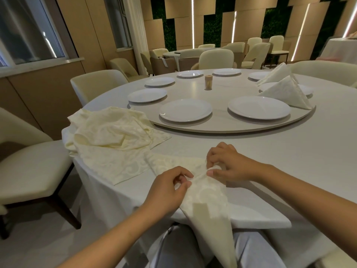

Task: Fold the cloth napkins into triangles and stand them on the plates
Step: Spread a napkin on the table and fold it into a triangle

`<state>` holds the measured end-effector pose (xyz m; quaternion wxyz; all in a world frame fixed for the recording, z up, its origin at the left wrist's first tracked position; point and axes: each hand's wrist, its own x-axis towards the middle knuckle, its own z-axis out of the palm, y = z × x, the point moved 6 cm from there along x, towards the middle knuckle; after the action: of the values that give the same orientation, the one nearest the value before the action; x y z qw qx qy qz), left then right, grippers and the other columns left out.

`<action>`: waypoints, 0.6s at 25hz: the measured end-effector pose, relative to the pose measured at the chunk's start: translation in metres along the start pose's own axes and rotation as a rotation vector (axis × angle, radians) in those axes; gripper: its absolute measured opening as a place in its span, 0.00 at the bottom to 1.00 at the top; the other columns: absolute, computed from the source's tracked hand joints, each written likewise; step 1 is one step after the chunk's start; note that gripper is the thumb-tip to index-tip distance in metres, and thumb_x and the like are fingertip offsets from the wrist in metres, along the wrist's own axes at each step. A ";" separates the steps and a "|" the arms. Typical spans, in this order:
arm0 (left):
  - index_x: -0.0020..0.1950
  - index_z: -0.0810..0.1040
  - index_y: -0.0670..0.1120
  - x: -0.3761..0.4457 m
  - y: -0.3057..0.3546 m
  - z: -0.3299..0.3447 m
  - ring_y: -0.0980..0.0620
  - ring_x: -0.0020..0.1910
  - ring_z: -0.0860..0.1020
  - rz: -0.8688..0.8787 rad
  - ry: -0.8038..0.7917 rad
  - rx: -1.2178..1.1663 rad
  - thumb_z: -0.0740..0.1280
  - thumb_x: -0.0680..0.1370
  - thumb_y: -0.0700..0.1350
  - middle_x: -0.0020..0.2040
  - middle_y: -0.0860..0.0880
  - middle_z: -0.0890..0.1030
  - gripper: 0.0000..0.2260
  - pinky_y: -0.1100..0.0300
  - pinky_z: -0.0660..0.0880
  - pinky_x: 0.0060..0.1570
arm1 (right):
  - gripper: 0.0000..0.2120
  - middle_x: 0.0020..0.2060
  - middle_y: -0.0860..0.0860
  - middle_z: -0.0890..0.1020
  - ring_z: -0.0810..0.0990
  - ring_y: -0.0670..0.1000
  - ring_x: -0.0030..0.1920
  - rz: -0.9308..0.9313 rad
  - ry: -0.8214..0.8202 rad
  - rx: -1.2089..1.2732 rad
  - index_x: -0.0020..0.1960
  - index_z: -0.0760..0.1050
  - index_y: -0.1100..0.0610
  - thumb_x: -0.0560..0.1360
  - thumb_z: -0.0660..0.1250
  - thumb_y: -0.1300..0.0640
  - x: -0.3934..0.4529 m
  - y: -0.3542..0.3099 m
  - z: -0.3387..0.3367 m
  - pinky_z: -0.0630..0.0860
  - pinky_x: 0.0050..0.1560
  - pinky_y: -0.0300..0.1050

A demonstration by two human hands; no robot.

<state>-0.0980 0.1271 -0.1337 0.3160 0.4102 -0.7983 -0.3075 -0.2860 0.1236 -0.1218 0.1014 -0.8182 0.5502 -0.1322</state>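
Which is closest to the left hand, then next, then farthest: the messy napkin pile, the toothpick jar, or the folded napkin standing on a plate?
From the left hand:
1. Messy napkin pile, just beyond it on the left.
2. Toothpick jar, mid-turntable.
3. Folded napkin, standing on a plate far right.

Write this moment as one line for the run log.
left hand: pinches napkin | right hand: pinches same napkin | done: two folded napkins on plates | waiting: pile of napkins

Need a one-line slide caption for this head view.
Both hands, left hand and right hand, pinch a cream patterned cloth napkin at the table edge.
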 end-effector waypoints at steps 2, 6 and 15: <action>0.47 0.78 0.56 0.000 -0.002 0.003 0.61 0.41 0.75 0.025 -0.012 0.075 0.68 0.75 0.42 0.39 0.55 0.78 0.08 0.75 0.67 0.40 | 0.07 0.45 0.44 0.73 0.66 0.49 0.54 0.128 -0.111 0.026 0.40 0.70 0.40 0.76 0.60 0.40 0.004 0.015 0.007 0.65 0.58 0.48; 0.47 0.79 0.56 0.000 -0.007 0.008 0.63 0.48 0.73 0.048 -0.061 0.119 0.68 0.76 0.41 0.45 0.56 0.75 0.09 0.75 0.66 0.47 | 0.08 0.43 0.49 0.75 0.68 0.51 0.51 0.250 -0.058 0.105 0.39 0.69 0.39 0.77 0.62 0.46 0.004 0.034 0.017 0.67 0.53 0.46; 0.58 0.80 0.62 -0.026 0.005 0.009 0.58 0.62 0.68 0.333 -0.493 0.113 0.73 0.66 0.62 0.56 0.63 0.73 0.21 0.64 0.62 0.64 | 0.05 0.36 0.45 0.77 0.72 0.43 0.39 0.240 0.133 0.200 0.44 0.75 0.49 0.74 0.69 0.50 0.003 0.025 0.009 0.65 0.36 0.36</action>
<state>-0.0951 0.1536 -0.1422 0.1356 0.2039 -0.9230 -0.2968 -0.3040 0.1115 -0.1383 0.1607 -0.7219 0.6337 -0.2269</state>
